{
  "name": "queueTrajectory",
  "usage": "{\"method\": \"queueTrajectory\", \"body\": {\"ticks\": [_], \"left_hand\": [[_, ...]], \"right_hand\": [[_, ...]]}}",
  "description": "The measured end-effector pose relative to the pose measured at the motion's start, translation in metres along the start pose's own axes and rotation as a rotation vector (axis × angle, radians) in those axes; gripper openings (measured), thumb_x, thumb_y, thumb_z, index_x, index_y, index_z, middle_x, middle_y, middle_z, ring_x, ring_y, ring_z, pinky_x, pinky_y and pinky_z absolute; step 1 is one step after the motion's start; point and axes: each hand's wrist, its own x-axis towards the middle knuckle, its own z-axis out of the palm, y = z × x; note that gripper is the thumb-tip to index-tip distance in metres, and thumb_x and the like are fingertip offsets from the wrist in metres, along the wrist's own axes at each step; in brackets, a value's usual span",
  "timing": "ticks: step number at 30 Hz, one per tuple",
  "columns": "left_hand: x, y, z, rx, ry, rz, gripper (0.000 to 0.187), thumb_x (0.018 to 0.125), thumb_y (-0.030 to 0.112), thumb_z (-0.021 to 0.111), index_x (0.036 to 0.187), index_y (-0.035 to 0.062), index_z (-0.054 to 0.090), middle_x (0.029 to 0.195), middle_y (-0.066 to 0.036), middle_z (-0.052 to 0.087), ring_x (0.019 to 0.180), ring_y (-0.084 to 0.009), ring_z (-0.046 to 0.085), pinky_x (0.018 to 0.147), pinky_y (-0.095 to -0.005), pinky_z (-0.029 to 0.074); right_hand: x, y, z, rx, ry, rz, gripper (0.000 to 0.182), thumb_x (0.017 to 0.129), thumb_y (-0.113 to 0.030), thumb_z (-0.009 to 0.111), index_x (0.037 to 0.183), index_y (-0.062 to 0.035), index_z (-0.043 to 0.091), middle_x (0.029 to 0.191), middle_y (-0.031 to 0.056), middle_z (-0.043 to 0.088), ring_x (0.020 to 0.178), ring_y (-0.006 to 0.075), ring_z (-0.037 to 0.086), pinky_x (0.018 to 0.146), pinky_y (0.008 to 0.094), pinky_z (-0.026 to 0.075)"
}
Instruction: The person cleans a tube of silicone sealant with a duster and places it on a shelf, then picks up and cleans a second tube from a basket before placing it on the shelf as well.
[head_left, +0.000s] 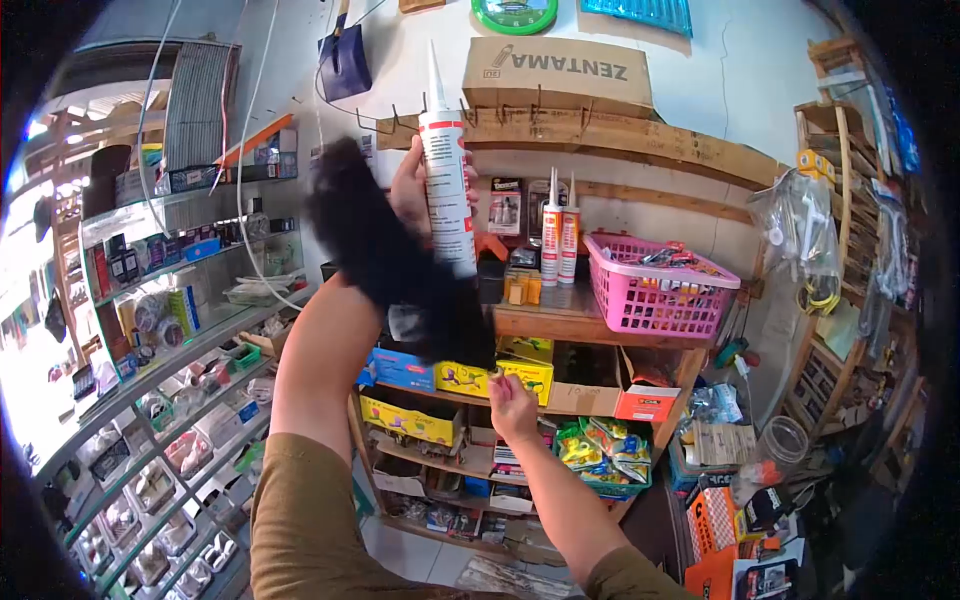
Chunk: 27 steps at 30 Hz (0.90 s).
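Observation:
My left hand [408, 188] is raised with its fingers wrapped round a white sealant tube [447, 180] with red bands. The tube stands upright, its tapered nozzle pointing up. A black fluffy duster [400, 260], smeared by motion, slants across in front of my left forearm and covers part of the wrist. Low at the duster's right end, my right hand [513, 406] is closed on its handle. Behind the sealant tube, two orange-and-white tubes [551, 240] stand upright on the wooden shelf [560, 322].
A pink basket [655, 295] full of small packets sits right of the tubes. Above runs a plank with hooks, bearing a cardboard box [558, 78]. Yellow boxes [410, 421] fill the lower shelves. A glass display case [190, 260] stands left; boxes and a clear jar [783, 440] are at right.

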Motion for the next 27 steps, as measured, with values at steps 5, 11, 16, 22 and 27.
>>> {"method": "queueTrajectory", "body": {"ticks": [5,11,16,22,27], "left_hand": [[0.019,-0.017,0.016,-0.052,0.109,0.104,0.056,0.083,0.056,0.033,0.098,0.0053,0.051,0.081,-0.009,0.056,0.068,-0.0233,0.055,0.058,-0.0366,0.047],[0.043,-0.044,0.028,0.016,0.188,0.084,0.059,0.082,0.058,0.034,0.105,0.0054,0.048,0.082,-0.006,0.055,0.067,-0.0227,0.054,0.063,-0.041,0.045],[0.07,-0.06,0.003,0.002,-0.308,-0.009,0.065,0.081,0.058,0.033,0.115,0.0041,0.044,0.091,-0.011,0.056,0.082,-0.0253,0.055,0.075,-0.0426,0.044],[0.074,-0.093,0.054,-0.221,0.181,0.218,0.044,0.088,0.039,0.038,0.115,0.0062,0.048,0.104,-0.013,0.057,0.089,-0.0244,0.057,0.079,-0.038,0.047],[0.08,-0.101,0.021,0.025,0.305,0.126,0.043,0.085,0.049,0.038,0.091,0.0119,0.059,0.074,-0.004,0.061,0.067,-0.0172,0.061,0.061,-0.0314,0.051]], "right_hand": [[0.016,0.025,-0.013,0.04,0.136,0.116,0.029,0.084,-0.029,0.05,0.07,-0.0034,0.051,0.053,0.0102,0.052,0.05,0.0264,0.055,0.046,0.033,0.041],[0.035,0.035,-0.044,0.195,0.234,0.172,0.026,0.081,-0.032,0.055,0.075,-0.0065,0.053,0.057,0.0121,0.054,0.054,0.0287,0.058,0.048,0.0343,0.045],[0.029,0.065,-0.079,0.061,-0.082,-0.018,0.025,0.083,-0.029,0.052,0.076,-0.0048,0.055,0.057,0.0108,0.053,0.052,0.0282,0.055,0.048,0.0321,0.042],[0.036,0.073,-0.1,0.18,-0.021,0.127,0.027,0.084,-0.031,0.05,0.078,-0.0042,0.054,0.057,0.0117,0.053,0.053,0.0279,0.056,0.047,0.0338,0.04],[0.039,0.087,-0.107,0.191,-0.074,0.249,0.03,0.085,-0.031,0.048,0.079,-0.0023,0.053,0.058,0.0115,0.052,0.053,0.0239,0.054,0.049,0.0315,0.039]]}}
